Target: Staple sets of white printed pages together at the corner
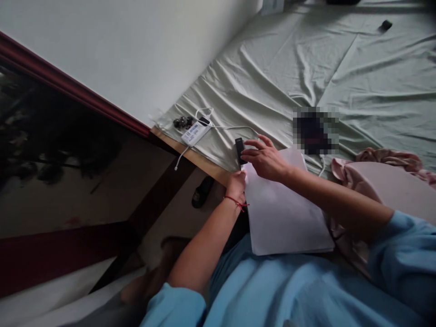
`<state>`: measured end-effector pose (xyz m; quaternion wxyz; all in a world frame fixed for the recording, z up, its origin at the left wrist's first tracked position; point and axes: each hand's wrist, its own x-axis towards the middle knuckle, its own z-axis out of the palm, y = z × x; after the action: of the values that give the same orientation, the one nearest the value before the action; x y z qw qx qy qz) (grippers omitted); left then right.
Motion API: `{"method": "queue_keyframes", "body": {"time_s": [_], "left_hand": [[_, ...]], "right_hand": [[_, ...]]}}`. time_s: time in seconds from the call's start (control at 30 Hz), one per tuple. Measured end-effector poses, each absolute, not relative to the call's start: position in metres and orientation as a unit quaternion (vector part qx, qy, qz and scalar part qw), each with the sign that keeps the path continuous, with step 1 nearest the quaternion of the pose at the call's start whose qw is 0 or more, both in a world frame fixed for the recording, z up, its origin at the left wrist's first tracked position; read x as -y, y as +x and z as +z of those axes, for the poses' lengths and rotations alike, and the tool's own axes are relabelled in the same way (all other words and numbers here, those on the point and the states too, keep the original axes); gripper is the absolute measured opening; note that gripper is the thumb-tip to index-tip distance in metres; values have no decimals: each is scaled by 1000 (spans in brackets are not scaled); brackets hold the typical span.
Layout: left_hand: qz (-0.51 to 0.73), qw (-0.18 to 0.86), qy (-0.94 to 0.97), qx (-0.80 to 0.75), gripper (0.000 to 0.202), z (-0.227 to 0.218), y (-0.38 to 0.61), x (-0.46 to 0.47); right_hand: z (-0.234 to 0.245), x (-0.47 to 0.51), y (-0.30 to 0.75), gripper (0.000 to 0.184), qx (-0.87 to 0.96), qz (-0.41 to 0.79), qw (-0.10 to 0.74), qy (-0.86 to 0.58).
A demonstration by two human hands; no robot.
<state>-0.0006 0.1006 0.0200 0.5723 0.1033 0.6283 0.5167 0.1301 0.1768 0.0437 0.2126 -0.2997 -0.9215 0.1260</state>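
Observation:
A stack of white paper sheets lies across my lap, its far left corner pointing at the bed edge. My left hand, with a red string at the wrist, is closed at that corner. At the same corner is a narrow black object that looks like a small stapler; its near end is hidden by the paper and my fingers. My right hand hovers over the top of the sheets with fingers apart, fingertips at the side of the black object. Whether they touch it I cannot tell.
A white power strip with a cable sits near the wooden bed edge. A pixelated dark object rests on the pale green sheet. Pinkish cloth lies at right. A dark shoe is on the floor.

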Motion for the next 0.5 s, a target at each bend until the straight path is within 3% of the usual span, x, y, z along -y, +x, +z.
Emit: {"method": "queue_keyframes", "body": {"time_s": [0.23,0.5], "left_hand": [[513,568,76,-639,20,25,0,-102],[508,584,121,-621,20,12,-2,-92]], "right_hand": [[37,-171,127,48,934,132,168,-288],[48,-164,130,43,906,139,206,-342]]}}
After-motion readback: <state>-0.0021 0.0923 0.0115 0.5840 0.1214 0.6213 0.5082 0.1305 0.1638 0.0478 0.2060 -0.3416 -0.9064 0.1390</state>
